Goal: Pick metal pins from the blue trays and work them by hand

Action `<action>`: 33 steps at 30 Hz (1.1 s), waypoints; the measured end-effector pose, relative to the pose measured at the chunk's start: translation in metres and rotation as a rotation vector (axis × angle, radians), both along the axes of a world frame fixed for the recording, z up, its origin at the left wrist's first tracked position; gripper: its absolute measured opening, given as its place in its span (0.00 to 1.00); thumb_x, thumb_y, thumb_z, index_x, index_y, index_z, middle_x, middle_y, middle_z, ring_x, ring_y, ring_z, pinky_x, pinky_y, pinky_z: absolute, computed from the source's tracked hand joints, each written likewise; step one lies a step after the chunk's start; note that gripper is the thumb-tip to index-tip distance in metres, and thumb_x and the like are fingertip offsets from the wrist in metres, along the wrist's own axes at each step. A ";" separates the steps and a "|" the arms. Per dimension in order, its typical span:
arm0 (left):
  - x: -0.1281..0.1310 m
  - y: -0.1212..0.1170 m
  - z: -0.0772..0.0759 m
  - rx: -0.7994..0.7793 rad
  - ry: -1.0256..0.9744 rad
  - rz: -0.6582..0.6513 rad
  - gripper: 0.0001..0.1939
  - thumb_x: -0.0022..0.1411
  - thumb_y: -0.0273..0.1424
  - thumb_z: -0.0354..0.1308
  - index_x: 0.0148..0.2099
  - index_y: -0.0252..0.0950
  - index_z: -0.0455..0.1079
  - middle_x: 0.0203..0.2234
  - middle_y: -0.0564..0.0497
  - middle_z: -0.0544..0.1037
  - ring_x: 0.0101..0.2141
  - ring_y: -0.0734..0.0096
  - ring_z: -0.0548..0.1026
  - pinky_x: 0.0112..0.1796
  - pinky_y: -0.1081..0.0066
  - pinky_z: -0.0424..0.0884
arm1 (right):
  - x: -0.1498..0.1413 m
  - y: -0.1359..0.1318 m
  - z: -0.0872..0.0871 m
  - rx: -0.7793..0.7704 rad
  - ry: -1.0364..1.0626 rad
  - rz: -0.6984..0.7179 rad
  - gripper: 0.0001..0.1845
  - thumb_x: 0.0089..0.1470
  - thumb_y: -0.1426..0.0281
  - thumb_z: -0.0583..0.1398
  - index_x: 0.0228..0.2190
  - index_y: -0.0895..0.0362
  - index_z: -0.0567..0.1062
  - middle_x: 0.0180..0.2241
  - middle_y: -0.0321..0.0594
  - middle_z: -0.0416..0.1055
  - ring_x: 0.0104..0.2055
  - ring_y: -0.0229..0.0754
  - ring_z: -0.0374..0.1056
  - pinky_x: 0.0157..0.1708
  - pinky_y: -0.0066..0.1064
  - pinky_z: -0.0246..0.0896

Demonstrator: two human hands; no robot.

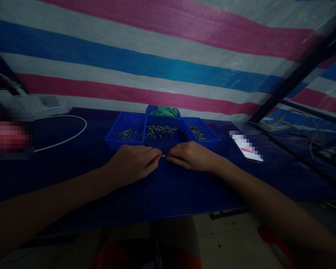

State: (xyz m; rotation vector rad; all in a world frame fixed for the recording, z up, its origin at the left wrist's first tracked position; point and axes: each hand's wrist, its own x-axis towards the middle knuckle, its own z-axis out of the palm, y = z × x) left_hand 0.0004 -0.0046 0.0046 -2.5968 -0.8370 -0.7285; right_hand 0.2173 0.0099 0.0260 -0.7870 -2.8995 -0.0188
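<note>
Between my two hands, just above or on the blue table, is a small slim metal pin [162,155]. My left hand [137,161] pinches its left end, and my right hand [189,156], with a ring on one finger, pinches at the right end. The fingers hide most of the pin. Right behind the hands, a loose pile of similar metal pins [160,130] lies on the table. A blue bin [109,139] on the left and a blue bin [212,139] on the right also hold metal pins.
A third blue bin [147,111] at the back holds green plastic bags [165,111]. To the right lies a phone [245,146] with a lit screen. A white device [49,104] and a white cable [85,125] are at the left. Striped sheeting [168,67] hangs behind the table.
</note>
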 end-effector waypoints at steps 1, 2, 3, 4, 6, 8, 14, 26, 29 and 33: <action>0.000 0.000 0.000 -0.001 0.000 0.007 0.09 0.61 0.31 0.48 0.38 0.37 0.69 0.26 0.56 0.77 0.26 0.75 0.74 0.25 0.75 0.63 | 0.000 0.000 0.000 0.003 0.001 -0.008 0.16 0.60 0.65 0.48 0.29 0.60 0.70 0.24 0.36 0.65 0.26 0.33 0.60 0.28 0.26 0.51; 0.000 0.000 0.000 -0.005 0.001 0.016 0.09 0.60 0.30 0.48 0.37 0.37 0.69 0.26 0.56 0.77 0.26 0.75 0.74 0.25 0.75 0.62 | 0.000 0.000 0.000 0.008 0.002 -0.017 0.16 0.60 0.65 0.48 0.29 0.60 0.70 0.24 0.36 0.65 0.25 0.33 0.60 0.28 0.26 0.51; -0.001 0.001 0.000 -0.011 0.004 0.026 0.08 0.60 0.30 0.48 0.37 0.37 0.69 0.25 0.56 0.76 0.26 0.75 0.74 0.25 0.75 0.62 | 0.001 0.000 0.001 0.014 0.005 -0.026 0.16 0.60 0.65 0.48 0.29 0.60 0.70 0.24 0.37 0.65 0.26 0.33 0.60 0.28 0.26 0.51; -0.001 0.001 0.000 -0.020 0.008 0.040 0.08 0.60 0.30 0.48 0.36 0.37 0.69 0.24 0.56 0.76 0.25 0.75 0.74 0.24 0.75 0.62 | 0.001 0.000 0.001 0.022 0.008 -0.035 0.17 0.60 0.65 0.47 0.29 0.60 0.70 0.24 0.37 0.66 0.26 0.34 0.60 0.28 0.26 0.51; -0.001 0.001 0.000 -0.044 0.022 0.074 0.08 0.60 0.31 0.48 0.35 0.37 0.69 0.22 0.56 0.75 0.24 0.74 0.74 0.23 0.75 0.61 | 0.002 -0.001 0.002 0.042 0.018 -0.055 0.17 0.60 0.65 0.47 0.30 0.60 0.70 0.24 0.37 0.66 0.26 0.34 0.61 0.28 0.26 0.51; -0.001 0.001 0.000 -0.070 0.046 0.106 0.09 0.60 0.32 0.48 0.33 0.37 0.69 0.21 0.56 0.74 0.23 0.73 0.73 0.22 0.74 0.60 | 0.003 -0.001 0.003 0.072 0.036 -0.067 0.18 0.60 0.64 0.47 0.31 0.61 0.71 0.25 0.38 0.66 0.26 0.34 0.61 0.28 0.26 0.52; 0.000 0.000 0.000 -0.110 0.107 0.136 0.11 0.61 0.33 0.46 0.33 0.37 0.68 0.21 0.54 0.75 0.23 0.71 0.73 0.21 0.73 0.58 | 0.003 -0.004 0.006 0.125 0.082 0.005 0.19 0.61 0.65 0.46 0.32 0.62 0.72 0.24 0.39 0.67 0.26 0.34 0.62 0.29 0.26 0.54; 0.001 -0.001 0.001 -0.113 0.162 0.162 0.13 0.63 0.33 0.43 0.34 0.37 0.68 0.21 0.53 0.75 0.22 0.71 0.72 0.20 0.73 0.55 | 0.004 -0.006 0.006 0.167 0.105 0.045 0.19 0.61 0.66 0.46 0.32 0.62 0.72 0.24 0.39 0.68 0.26 0.34 0.62 0.28 0.26 0.55; 0.001 -0.001 0.001 -0.117 0.173 0.162 0.13 0.63 0.33 0.43 0.34 0.37 0.67 0.21 0.53 0.74 0.22 0.72 0.72 0.20 0.73 0.55 | 0.004 -0.006 0.006 0.170 0.101 0.032 0.19 0.61 0.65 0.46 0.32 0.62 0.72 0.24 0.39 0.68 0.26 0.34 0.62 0.28 0.26 0.55; 0.001 -0.002 0.002 -0.104 0.165 0.160 0.13 0.62 0.32 0.43 0.33 0.37 0.68 0.20 0.53 0.73 0.21 0.72 0.71 0.20 0.73 0.54 | 0.003 -0.005 0.007 0.175 0.096 0.007 0.20 0.61 0.65 0.45 0.32 0.62 0.72 0.24 0.40 0.67 0.25 0.34 0.62 0.28 0.27 0.55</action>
